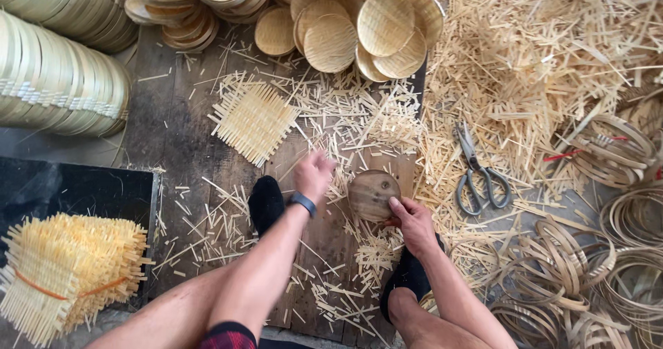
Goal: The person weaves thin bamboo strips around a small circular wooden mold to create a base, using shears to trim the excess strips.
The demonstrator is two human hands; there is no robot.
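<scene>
Looks like between-weaves setup: right hand [414, 221] grips the round wooden disc [373, 195], left hand [313, 174] hovers loosely clenched and empty, so grabbing the woven mat [253, 119] seems next.

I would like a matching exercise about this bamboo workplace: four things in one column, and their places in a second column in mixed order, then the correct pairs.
Things:
1. scissors
2. round wooden block
3. flat woven mat
4. tied bundle of woven mats

Places:
A. at the bottom left, on a dark surface
B. under the fingers of the right hand
C. on the boards, up and left of the left hand
D. among loose strips, right of the wooden block

Pairs: 1-D, 2-B, 3-C, 4-A
</scene>
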